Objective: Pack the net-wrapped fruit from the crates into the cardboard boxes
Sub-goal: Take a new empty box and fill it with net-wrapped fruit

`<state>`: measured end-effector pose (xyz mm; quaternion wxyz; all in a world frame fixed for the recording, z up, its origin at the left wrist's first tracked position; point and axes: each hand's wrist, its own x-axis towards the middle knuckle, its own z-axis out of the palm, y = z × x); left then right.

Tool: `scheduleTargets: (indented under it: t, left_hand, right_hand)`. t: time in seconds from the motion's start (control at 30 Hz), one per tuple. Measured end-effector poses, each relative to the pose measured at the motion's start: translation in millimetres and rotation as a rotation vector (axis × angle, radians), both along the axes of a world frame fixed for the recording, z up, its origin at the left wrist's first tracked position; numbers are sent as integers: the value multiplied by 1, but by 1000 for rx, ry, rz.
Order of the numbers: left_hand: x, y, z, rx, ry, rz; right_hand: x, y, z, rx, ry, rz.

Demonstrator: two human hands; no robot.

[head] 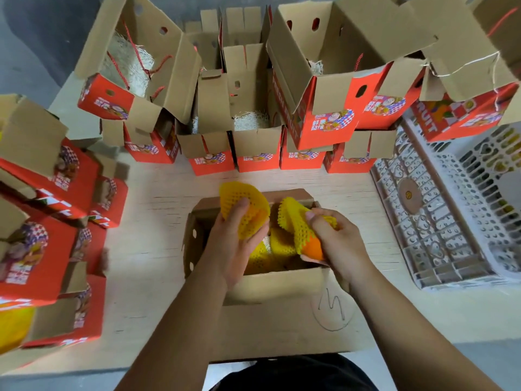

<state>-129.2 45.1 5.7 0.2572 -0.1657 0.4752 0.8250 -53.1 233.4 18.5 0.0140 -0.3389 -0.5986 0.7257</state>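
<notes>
Both hands work over the open cardboard box (255,280) at lower centre of the frame. Left hand (235,241) grips a fruit in yellow foam net (244,211), fingers curled round it, above the box's left half. Right hand (334,235) grasps a second netted fruit (303,230) over the right half; its net has ridden up, and the bare orange skin (311,249) shows at the lower end. More yellow-netted fruit (270,249) already lies inside the box between the hands.

Handling, as a judgement: fruit looks round, firm, moderately weighty; the foam net is soft, springy and slides on the skin, so grabbing net alone risks the fruit slipping out. Best to cup the whole body through the net, palm around the widest part. Bruisable, so set down, not drop.

Red printed boxes (258,152) stand open across the upper frame and stacked at left on the tabletop (158,221). White plastic crate (439,218) at right.
</notes>
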Motion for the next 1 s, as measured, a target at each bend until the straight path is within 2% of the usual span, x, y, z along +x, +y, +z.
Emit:
scheduleTargets:
  t: [0.07, 0.13, 0.2, 0.33, 0.4, 0.47, 0.6, 0.67, 0.73, 0.8, 0.9, 1.0]
  left_hand:
    - [-5, 0, -2, 3, -36, 23]
    - [-6, 11, -7, -196, 0, -99]
    - [-7, 24, -16, -473, 61, -354]
    - [-8, 49, -37, -1034, 376, -1115]
    - [-9, 62, -45, -1208, 413, -1253]
    - [-11, 74, -50, -1303, 378, -1305]
    - [-19, 87, -44, -1192, 251, -1394]
    - [-10, 88, -42, -1302, 393, -1449]
    - [-4, 89, -44, -1370, 474, -1377]
    - [-3, 89, -50, -1329, 453, -1310]
    - [-7, 89, -56, -1370, 393, -1352]
    - [-11, 88, -49, -1396, 408, -1327]
  right_hand:
    - [-4, 10, -3, -222, 3, -74]
    - [-8, 17, -6, -397, 15, -148]
    - [-11, 21, -10, -448, 13, -174]
    - [-12, 21, -18, -430, 37, -168]
    - [-11, 19, -20, -334, 44, -138]
    - [-10, 16, -22, -189, 57, -109]
    - [-9, 10, -24, 18, 134, -42]
    - [-9, 8, -24, 62, 165, -12]
    - [-9, 6, -24, 100, 178, 8]
    - [-9, 6, -25, 132, 183, 15]
    - [-8, 4, -26, 191, 185, 40]
    - [-7, 1, -28, 244, 176, 58]
